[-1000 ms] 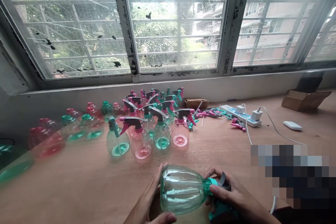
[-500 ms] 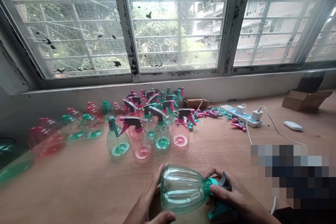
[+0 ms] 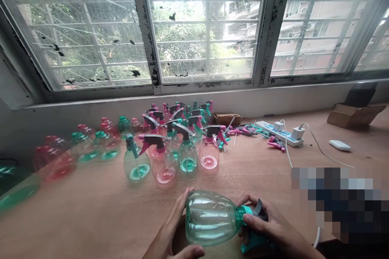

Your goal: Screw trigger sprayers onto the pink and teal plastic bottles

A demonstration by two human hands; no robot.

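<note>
A clear teal spray bottle lies on its side low in the head view, base to the left. My left hand is wrapped round its base. My right hand is closed round its teal and dark grey trigger head. Both hands hold the bottle just above the wooden table.
Several finished teal and pink spray bottles stand in a cluster behind. Capless bottles lie at the left. Loose trigger heads, a power strip, a white device and a cardboard box sit right, under the window.
The bottle has turned slightly in my hands; its ribs show less than before. My hands have barely shifted.
</note>
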